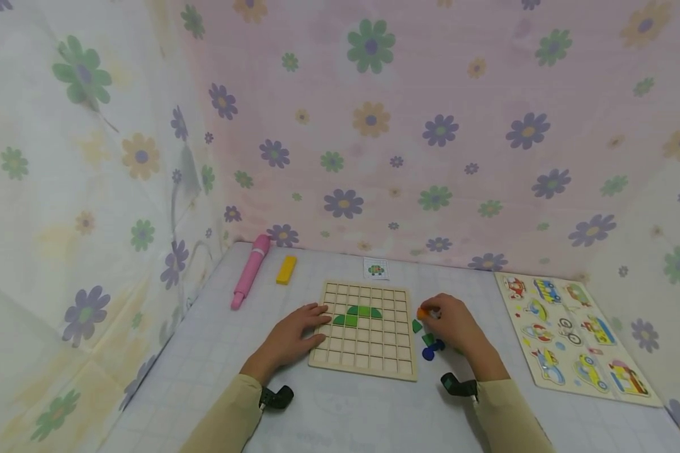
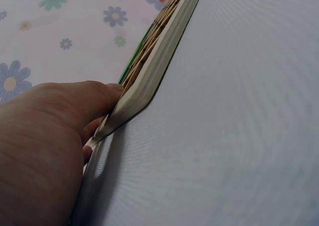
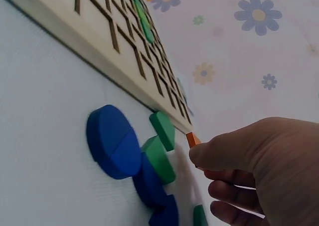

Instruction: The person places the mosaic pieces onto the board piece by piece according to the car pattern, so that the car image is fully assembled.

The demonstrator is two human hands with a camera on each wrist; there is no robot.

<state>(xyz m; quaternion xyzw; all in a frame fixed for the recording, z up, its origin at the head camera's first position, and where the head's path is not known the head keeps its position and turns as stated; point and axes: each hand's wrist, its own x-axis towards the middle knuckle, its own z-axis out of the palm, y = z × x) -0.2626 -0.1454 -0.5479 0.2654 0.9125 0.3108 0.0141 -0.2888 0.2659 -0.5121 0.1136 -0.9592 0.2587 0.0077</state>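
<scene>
My right hand (image 1: pixel 450 321) pinches a small orange block (image 3: pixel 192 139) between thumb and fingers, just past the right edge of the wooden grid board (image 1: pixel 374 362). Below that hand lie loose green blocks (image 3: pixel 160 158) and blue blocks (image 3: pixel 112 141), some rounded. Several green pieces (image 1: pixel 364 311), square and curved-edged, sit in the board's cells left of its middle. My left hand (image 1: pixel 294 333) rests on the board's left edge with fingers extended. In the left wrist view its thumb lies over the rim.
Behind the board lies a small picture card (image 1: pixel 376 269). A pink stick-like object (image 1: pixel 251 274) and a yellow block (image 1: pixel 286 270) are at the back left. At the right is a picture puzzle board (image 1: pixel 555 365). Flowered cloth (image 1: pixel 317 113) hangs behind and beside the table.
</scene>
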